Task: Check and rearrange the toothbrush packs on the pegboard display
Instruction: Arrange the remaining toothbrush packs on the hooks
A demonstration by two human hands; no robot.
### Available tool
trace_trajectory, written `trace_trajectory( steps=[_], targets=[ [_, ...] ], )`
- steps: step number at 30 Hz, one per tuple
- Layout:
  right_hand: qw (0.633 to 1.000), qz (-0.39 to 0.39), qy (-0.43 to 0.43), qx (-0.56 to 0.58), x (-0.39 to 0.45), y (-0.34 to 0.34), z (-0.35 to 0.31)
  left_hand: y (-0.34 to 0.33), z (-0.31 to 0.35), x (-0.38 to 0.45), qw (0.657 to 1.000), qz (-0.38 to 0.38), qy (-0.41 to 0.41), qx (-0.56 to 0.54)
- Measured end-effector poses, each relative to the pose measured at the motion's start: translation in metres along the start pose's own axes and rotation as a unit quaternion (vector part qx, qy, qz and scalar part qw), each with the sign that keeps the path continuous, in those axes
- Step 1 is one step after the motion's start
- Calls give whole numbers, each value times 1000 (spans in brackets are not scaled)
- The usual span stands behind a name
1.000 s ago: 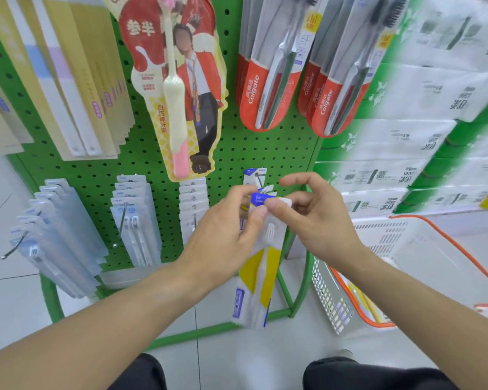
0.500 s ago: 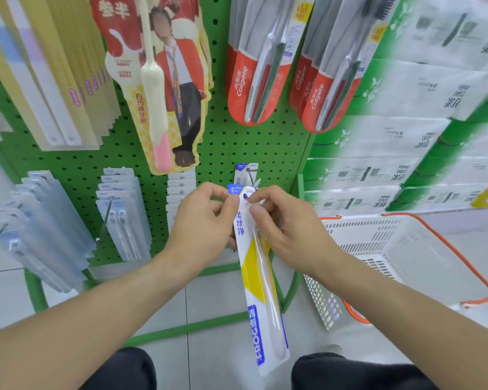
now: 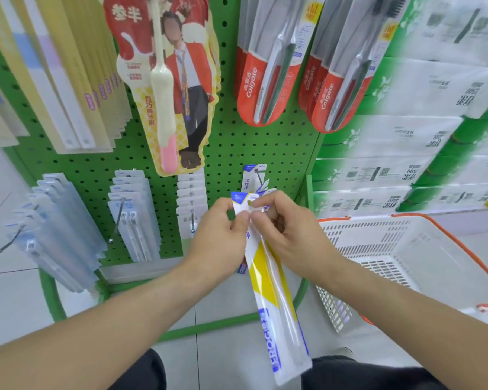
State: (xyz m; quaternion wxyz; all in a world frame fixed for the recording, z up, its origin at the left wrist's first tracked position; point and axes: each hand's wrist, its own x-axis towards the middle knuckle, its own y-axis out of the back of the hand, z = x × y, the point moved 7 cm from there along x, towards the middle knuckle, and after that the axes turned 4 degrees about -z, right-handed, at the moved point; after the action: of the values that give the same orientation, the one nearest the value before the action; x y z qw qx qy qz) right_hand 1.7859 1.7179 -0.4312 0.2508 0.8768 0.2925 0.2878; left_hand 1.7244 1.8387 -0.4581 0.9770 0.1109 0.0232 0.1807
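A long white, yellow and blue toothbrush pack [image 3: 276, 311] hangs down from both my hands in front of the green pegboard [image 3: 231, 147]. My left hand [image 3: 223, 235] pinches its top edge from the left, and my right hand [image 3: 288, 235] pinches the same top from the right. Just behind my fingers a like pack [image 3: 252, 177] hangs on a peg low on the board. Red Colgate packs [image 3: 268, 80] hang above, and a pink-and-cream brush card [image 3: 166, 88] hangs at the upper middle.
Pale blue packs [image 3: 57, 226] and white packs [image 3: 133, 218] hang on pegs at the lower left. A white basket with an orange rim [image 3: 423, 249] stands on the floor to the right. Stacked tissue packs [image 3: 423, 108] fill the right side.
The pack's lower end has swung toward me and now hangs long from my fingers. Both hands stayed pinched on its top near the peg while my view drew closer to the board.
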Motion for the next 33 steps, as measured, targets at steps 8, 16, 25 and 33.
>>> trace_trajectory(
  steps=[8,16,25,33],
  targets=[
    [997,1,-16,73,4,4,7,16,1,5,998,42,-24,-36],
    [926,-283,-194,155,-16,-31,26,26,3,8,994,82,-26,-61],
    [906,-358,-170,146,-35,-41,36,28,3,8,992,94,-37,-75],
    [893,-388,-147,172,-38,-42,32,22,14,6,991,74,-52,-101]
  ],
)
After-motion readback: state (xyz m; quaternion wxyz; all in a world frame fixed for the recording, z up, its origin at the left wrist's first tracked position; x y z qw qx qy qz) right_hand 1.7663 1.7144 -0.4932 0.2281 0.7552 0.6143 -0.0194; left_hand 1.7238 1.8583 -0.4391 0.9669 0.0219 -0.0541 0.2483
